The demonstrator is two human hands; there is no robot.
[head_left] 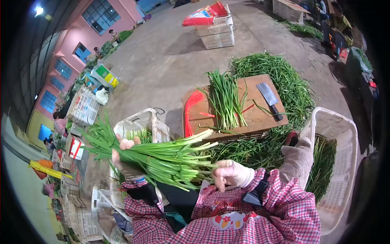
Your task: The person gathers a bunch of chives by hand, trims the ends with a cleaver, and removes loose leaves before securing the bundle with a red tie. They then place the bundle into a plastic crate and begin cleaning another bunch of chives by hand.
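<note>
My left hand [126, 156] is wrapped round a thick bunch of green stalks [162, 156], leaves to the left, pale ends to the right. At those pale ends, my right hand [232, 175] has its fingers curled in a pinch on a stalk end. Beyond my hands is a wooden board [258, 118]. On it lie another bunch of stalks [227, 101], red strips [191, 107] and a cleaver [268, 97] with a black handle.
A white basket [351, 162] with greens stands at the right, another basket [162, 132] at the left. Loose greens [280, 73] are heaped behind the board. Stacked crates [217, 36] stand farther back. Other people [345, 28] are at the upper right and far left.
</note>
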